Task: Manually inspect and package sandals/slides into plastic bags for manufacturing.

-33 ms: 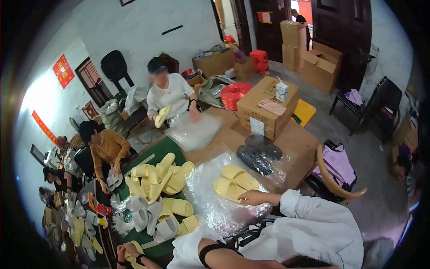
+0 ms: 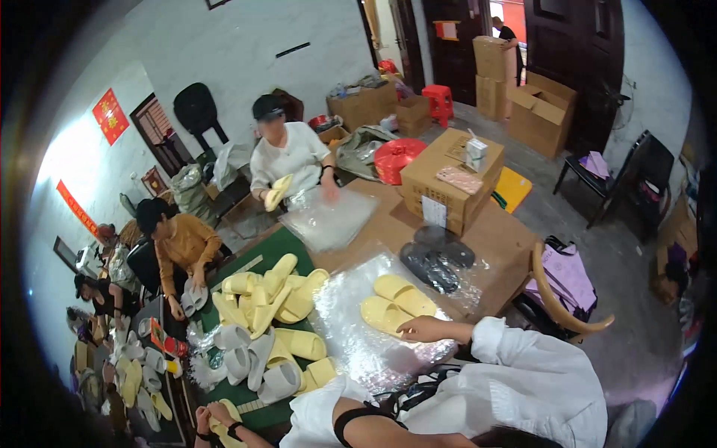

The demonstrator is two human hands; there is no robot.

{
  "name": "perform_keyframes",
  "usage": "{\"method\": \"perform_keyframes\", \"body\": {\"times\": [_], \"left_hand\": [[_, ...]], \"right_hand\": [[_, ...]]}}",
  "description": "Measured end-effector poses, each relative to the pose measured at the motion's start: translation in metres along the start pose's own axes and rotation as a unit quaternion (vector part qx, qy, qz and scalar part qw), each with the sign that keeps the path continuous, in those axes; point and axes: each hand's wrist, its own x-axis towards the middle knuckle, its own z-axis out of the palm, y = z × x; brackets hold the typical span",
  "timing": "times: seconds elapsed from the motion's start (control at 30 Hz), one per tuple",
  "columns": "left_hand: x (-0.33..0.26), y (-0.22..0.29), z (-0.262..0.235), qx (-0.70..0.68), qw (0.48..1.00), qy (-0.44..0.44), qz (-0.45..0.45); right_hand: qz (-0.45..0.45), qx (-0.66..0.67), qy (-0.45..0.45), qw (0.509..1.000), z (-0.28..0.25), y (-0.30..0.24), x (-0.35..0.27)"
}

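Fingers of the right hand lie stretched out nearly flat, tips touching the near edge of a pair of yellow slippers; no grip closed around anything. The pair lies side by side on a sheet of clear bubble wrap spread over the counter, right in front of the wearer. White sleeve covers the right forearm, which comes in from the right.

Left hand is low at the near left edge, fingers curled around a yellow slipper strap; a dark band on the wrist. How tightly it grips I cannot tell.

Left of the wrap: a loose heap of yellow slippers on a green mat, with grey slippers nearer. Right of the wrap: black slippers in clear film, then a cardboard box further back.

Far side of the counter: a person in a white shirt holds a yellow slipper over another clear sheet. At left, a person in an orange top handles grey slippers.
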Motion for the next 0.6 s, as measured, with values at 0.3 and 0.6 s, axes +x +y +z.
{"method": "perform_keyframes", "body": {"times": [0.3, 0.6], "left_hand": [[-0.056, 0.087, 0.039, 0.511, 0.797, 0.306, 0.097], [-0.035, 0.079, 0.085, 0.687, 0.61, 0.269, 0.29]], "right_hand": [[-0.575, 0.242, 0.053, 0.779, -0.131, -0.29, -0.09], [-0.637, 0.442, -0.018, 0.631, -0.098, -0.36, -0.128]]}}
